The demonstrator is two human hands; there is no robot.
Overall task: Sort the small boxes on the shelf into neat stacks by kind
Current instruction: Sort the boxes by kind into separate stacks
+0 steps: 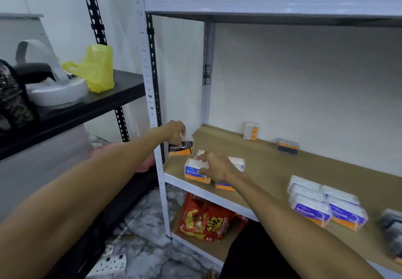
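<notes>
My left hand (pixel 175 131) grips a black-and-orange "Charcoal" box (pixel 181 147) from above, at the left end of the wooden shelf (pixel 272 165). My right hand (pixel 214 166) rests with spread fingers on a blue-and-orange "Round" box (pixel 194 172); whether it grips the box I cannot tell. More white boxes (pixel 237 162) lie partly hidden behind that hand, and another one (pixel 225 186) lies under the wrist. Two rows of purple "Smooth" boxes (pixel 326 205) lie to the right. By the back wall stand a white-orange box (pixel 251 131) and a dark box (pixel 287 146).
Dark boxes (pixel 391 230) lie blurred at the far right edge. A red snack bag (pixel 204 220) sits on the shelf below. To the left, a black rack (pixel 104 100) carries a yellow plastic bag (pixel 96 67) and a white headset. A power strip (pixel 111 263) lies on the marble floor.
</notes>
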